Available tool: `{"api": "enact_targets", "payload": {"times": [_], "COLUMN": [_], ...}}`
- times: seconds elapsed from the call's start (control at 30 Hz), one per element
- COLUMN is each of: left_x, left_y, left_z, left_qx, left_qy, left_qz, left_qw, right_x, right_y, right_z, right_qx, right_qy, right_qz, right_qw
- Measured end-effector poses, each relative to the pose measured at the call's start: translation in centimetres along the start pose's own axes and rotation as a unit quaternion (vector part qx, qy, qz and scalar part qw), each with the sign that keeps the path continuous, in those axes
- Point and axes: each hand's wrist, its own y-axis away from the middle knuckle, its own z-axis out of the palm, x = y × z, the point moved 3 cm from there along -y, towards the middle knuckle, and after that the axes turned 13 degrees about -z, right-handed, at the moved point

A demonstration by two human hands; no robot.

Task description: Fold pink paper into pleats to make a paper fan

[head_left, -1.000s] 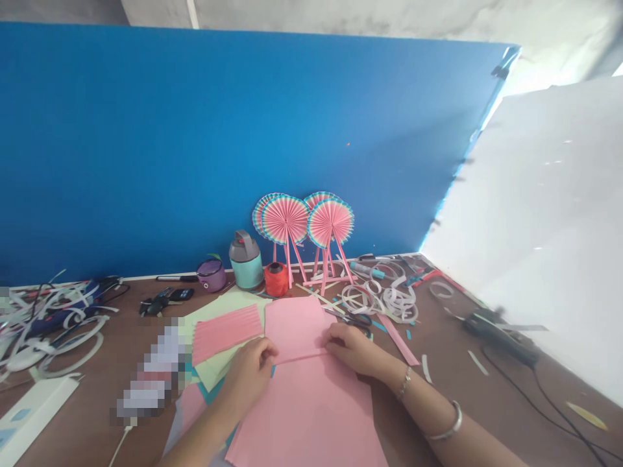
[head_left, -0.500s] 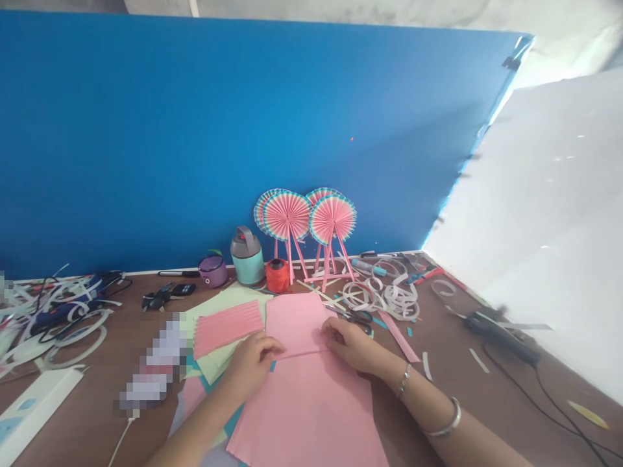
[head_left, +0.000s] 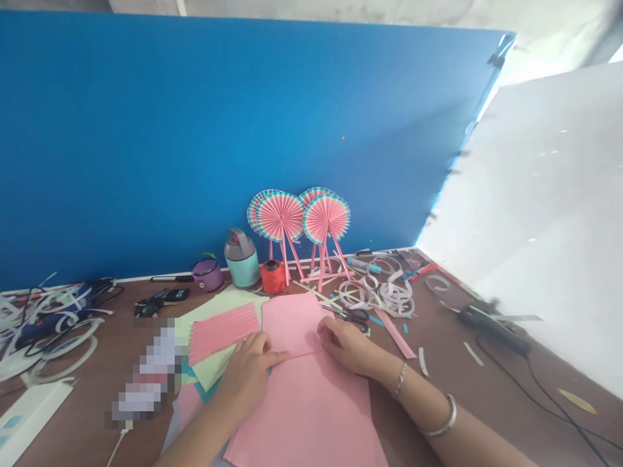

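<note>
A large sheet of pink paper [head_left: 311,415] lies in front of me, with a smaller pink piece [head_left: 291,321] at its far end and a fold or edge between the two. My left hand [head_left: 250,366] rests on the left side, its index finger stretched along that line. At the line's right end, my right hand [head_left: 341,344] pinches the pink paper, fingers curled in. Left of the smaller piece lies a pleated pink sheet [head_left: 224,331] on pale green paper [head_left: 211,373]. Scissors [head_left: 357,316] lie just beyond my right hand, partly hidden.
Pink paper pinwheels [head_left: 327,219] on stands are at the back, beside a red pot [head_left: 273,277], a teal flask [head_left: 243,263] and a purple pot [head_left: 207,275]. Curled white strips [head_left: 396,295] lie at right. A power strip [head_left: 29,415] is at front left.
My left index finger has straightened and reached right along the paper's line. My right hand stays pinched at the right end. The view has shifted slightly.
</note>
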Motion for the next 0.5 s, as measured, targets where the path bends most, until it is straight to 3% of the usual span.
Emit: {"api": "enact_targets", "payload": {"times": [0.1, 0.23, 0.37, 0.5], "left_x": [0.9, 2.2, 2.4, 1.8], "left_y": [0.4, 1.2, 1.7, 1.8], "left_z": [0.2, 1.4, 3.2, 4.3], "left_qx": [0.038, 0.056, 0.105, 0.14], "left_qy": [-0.089, -0.181, -0.185, -0.2], "left_qz": [0.046, 0.081, 0.103, 0.104], "left_qw": [0.994, 0.978, 0.972, 0.964], "right_x": [-0.4, -2.0, -3.4, -3.8], "right_y": [0.1, 0.1, 0.0, 0.1], "right_z": [0.2, 1.1, 2.3, 2.6], "right_qx": [0.014, -0.019, -0.054, -0.068], "right_qy": [0.064, 0.185, 0.275, 0.304], "right_qz": [-0.041, -0.12, -0.189, -0.192], "right_qw": [0.997, 0.975, 0.941, 0.931]}}
